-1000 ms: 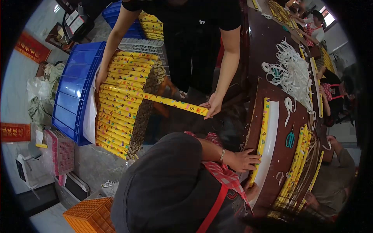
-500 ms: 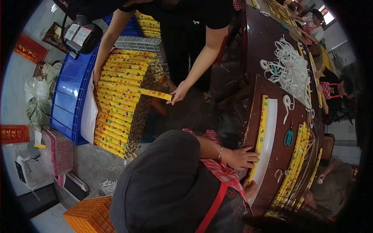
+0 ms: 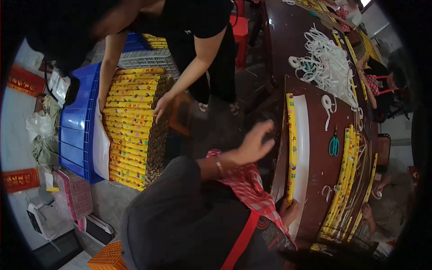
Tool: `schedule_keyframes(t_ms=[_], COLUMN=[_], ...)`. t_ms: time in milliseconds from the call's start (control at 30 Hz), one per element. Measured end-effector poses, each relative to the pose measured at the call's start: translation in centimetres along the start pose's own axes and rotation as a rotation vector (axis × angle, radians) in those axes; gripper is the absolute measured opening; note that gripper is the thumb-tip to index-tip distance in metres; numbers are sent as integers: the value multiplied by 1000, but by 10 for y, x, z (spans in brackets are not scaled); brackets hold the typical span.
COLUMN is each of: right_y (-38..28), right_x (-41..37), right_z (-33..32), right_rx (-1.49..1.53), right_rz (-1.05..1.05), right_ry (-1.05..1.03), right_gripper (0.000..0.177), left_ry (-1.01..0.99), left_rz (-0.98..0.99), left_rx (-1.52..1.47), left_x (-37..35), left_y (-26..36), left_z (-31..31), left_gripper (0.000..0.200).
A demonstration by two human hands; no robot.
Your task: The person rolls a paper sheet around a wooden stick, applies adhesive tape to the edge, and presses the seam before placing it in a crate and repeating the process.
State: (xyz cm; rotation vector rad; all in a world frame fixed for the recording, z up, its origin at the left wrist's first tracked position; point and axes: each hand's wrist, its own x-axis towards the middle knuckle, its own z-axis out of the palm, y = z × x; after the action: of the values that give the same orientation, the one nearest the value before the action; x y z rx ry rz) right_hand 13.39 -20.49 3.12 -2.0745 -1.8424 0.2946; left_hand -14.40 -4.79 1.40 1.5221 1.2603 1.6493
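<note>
My left hand (image 3: 257, 143), a bracelet at its wrist, is raised off the table edge. Its fingers are apart, slightly blurred, with nothing in them. A long stick wrapped in yellow printed paper (image 3: 291, 148) lies along the table edge beside a curved white strip (image 3: 302, 148). At the near end of that stick, my right hand (image 3: 290, 211) is closed around it; some of its fingers are hidden by the apron and the stick.
A co-worker's hand (image 3: 163, 108) rests at stacked yellow sticks (image 3: 128, 128) in a tilted blue crate (image 3: 78, 121). The table (image 3: 315, 180) carries white tape (image 3: 326, 67), teal scissors (image 3: 334, 146) and more yellow sticks (image 3: 344, 180). Other people sit opposite.
My left hand has let go of the yellow stick and moved up and left, away from the table. The co-worker's loose yellow stick is now among the stack.
</note>
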Motion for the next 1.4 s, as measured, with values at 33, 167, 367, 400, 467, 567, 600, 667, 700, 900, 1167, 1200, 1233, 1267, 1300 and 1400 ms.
schedule_keyframes(t_ms=[33, 167, 367, 400, 467, 567, 600, 667, 700, 900, 1167, 1200, 1233, 1267, 1300, 1400], right_y=[1, 8, 7, 7, 0, -2, 0, 3, 1, 0, 9, 12, 15, 20, 18, 17], right_x=[0, 0, 2, 2, 1, 0, 0, -1, 0, 1, 11, 12, 13, 12, 13, 23], right_z=[0, 3, 3, 4, 6, 2, 3, 7, 4, 2, -6, -6, -7, -7, -8, -15], right_rx=[-27, 11, -64, -62, -49, -28, -25, -17, -20, -40, 30, -14, -59, 4, 7, 54], right_rz=[3, 6, -32, -43, -29, 21, 7, 7, 5, 14, -92, -107, -118, -57, -33, -26], right_ry=[-9, -16, 36, 43, 63, 62, 67, 77, 67, 30, 29, 19, 9, -71, -82, -164], right_gripper=[31, 34, 33, 33, 34, 35, 36, 37, 36, 36, 39, 38, 37, 36, 36, 38], left_ry=[153, 695, -379, -486, -622, -708, -721, -740, -745, -746, -947, -940, -937, -925, -951, -953], left_rz=[-93, -869, -478, -234, 162, 469, 510, 545, 567, 483, 436, 457, 480, 496, 492, 500], left_rx=[-8, -276, 145, 203, 218, 152, 172, 219, 272, 471, 795, 811, 823, 802, 792, 801], left_x=[8, 15, -2, -5, -9, -6, -7, -2, 0, 48, 74, 75, 76, 77, 76, 77], left_y=[-15, -132, -18, -12, 2, 24, 23, 15, 10, -9, -22, -22, -23, -23, -20, -19], left_z=[-23, -128, -38, -16, 18, 49, 56, 66, 71, 85, 95, 97, 99, 99, 97, 96], left_gripper=[59, 46, 20, 20, 20, 22, 24, 25, 26, 24, 39, 41, 43, 41, 41, 39])
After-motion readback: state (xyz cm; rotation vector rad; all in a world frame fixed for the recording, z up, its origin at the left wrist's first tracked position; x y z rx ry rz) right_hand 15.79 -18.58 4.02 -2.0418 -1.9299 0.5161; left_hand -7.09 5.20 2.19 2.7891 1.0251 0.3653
